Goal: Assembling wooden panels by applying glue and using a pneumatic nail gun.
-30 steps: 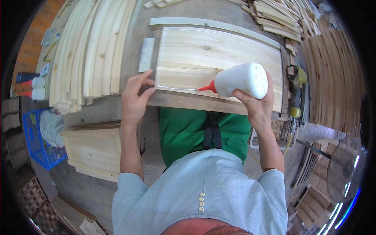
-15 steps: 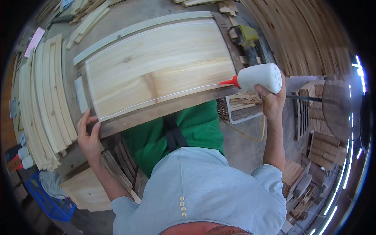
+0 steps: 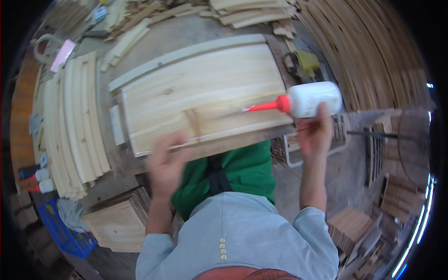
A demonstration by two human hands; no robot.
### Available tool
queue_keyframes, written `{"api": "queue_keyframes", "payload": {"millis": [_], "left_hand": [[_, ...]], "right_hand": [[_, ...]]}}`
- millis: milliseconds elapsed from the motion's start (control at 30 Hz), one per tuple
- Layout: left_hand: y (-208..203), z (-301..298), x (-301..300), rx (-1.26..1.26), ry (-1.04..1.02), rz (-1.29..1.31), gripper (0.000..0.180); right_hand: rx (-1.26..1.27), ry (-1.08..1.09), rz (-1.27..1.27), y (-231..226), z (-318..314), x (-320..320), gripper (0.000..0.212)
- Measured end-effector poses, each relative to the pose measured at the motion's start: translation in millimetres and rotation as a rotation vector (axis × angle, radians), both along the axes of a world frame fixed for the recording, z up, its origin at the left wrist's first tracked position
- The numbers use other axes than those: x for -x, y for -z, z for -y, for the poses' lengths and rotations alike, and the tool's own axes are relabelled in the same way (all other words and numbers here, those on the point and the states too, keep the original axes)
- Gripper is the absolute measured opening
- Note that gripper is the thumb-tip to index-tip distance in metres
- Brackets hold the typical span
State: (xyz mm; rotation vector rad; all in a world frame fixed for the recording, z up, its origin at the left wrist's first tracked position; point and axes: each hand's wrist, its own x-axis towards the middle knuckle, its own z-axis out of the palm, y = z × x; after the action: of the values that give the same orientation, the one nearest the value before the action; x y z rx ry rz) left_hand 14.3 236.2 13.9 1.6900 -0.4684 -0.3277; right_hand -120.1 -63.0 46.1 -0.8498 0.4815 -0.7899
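A pale wooden panel (image 3: 224, 84) lies on the workbench in front of me, with a thin white line of glue along its edges. My right hand (image 3: 316, 133) grips a white glue bottle (image 3: 310, 95) from below, tilted onto its side. The bottle's red nozzle points left and hovers over the right part of the panel. Blurred by motion, my left hand (image 3: 168, 163) is at the panel's near edge, left of the middle; its thumb and fingers look apart, with nothing visible in them. A pale wood strip (image 3: 186, 58) lies along the panel's far edge.
Long wood strips (image 3: 77, 121) are stacked on the left. A yellow-green power tool (image 3: 305, 63) rests beyond the panel's right end. Tall brown boards (image 3: 364, 56) stand at the far right. Below left are a blue crate (image 3: 63, 233) and stacked panels (image 3: 119, 226).
My left hand has left the panel's near left corner and moved right along the near edge. The glue bottle's nozzle has shifted left, away from the near edge. The whole view has tilted.
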Motion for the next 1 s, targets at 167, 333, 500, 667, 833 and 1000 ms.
{"api": "queue_keyframes", "payload": {"millis": [167, 333, 500, 667, 833, 1000], "left_hand": [[-4.0, 123.0, -12.0, 0.142, 0.098, 0.116, 0.081], [-1.5, 161.2, -83.1, 0.46, -0.016, -0.09, 0.079], [-7.0, 188.1, -190.9, 0.014, -0.069, 0.384, 0.06], [-11.0, 186.1, -215.7, -0.233, 0.104, 0.557, 0.066], [5.6, 113.6, -239.5, -0.32, -0.077, 0.689, 0.067], [-5.7, -77.2, -285.1, -0.935, -0.609, 0.891, 0.051]], "right_hand": [[-0.448, -0.337, 0.203, 20.3, -74.7, -84.4, 0.046], [-0.428, -0.505, 0.124, 19.3, -76.2, -96.6, 0.043], [-0.187, -0.616, -0.066, 27.5, -76.1, -52.9, 0.038], [-0.182, -0.565, -0.037, 32.6, -83.3, -36.9, 0.034], [-0.193, -0.596, -0.087, 31.8, -82.8, -34.4, 0.031], [-0.187, -0.586, -0.109, 31.6, -80.8, -29.5, 0.028]]}}
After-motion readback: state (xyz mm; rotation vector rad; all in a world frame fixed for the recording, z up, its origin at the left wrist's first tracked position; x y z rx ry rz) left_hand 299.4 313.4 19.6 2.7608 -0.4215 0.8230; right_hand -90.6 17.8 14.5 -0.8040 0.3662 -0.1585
